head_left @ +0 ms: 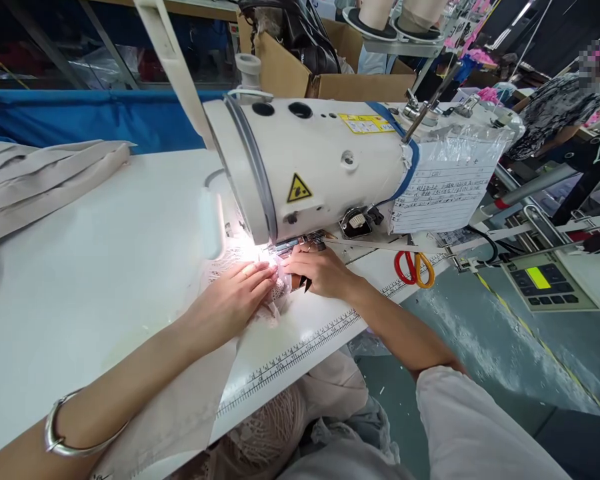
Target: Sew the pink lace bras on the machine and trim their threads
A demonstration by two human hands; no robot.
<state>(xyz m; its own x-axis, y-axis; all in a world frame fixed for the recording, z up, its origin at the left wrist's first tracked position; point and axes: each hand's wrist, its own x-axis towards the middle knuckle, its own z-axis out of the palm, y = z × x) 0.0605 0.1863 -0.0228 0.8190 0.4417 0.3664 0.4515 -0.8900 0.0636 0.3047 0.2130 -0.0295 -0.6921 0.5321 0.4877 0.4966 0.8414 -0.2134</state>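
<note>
A white sewing machine stands over a bright pool of light at its needle area. Under that light lies pale pink lace fabric, partly covered by my hands. My left hand rests on the lace, fingers stretched out and lying flat. Close beside it, my right hand is curled at the fabric's right edge, fingertips near the presser foot. Two dark pointed blades, seemingly thread snips, stick out beneath my right palm; the rest of them is hidden. Sheer fabric hangs over the table edge below my left forearm.
Scissors with red and orange handles lie at the table's right, near a printed ruler strip. Folded beige fabric is at far left. A control box and a person are to the right. A cardboard box stands behind.
</note>
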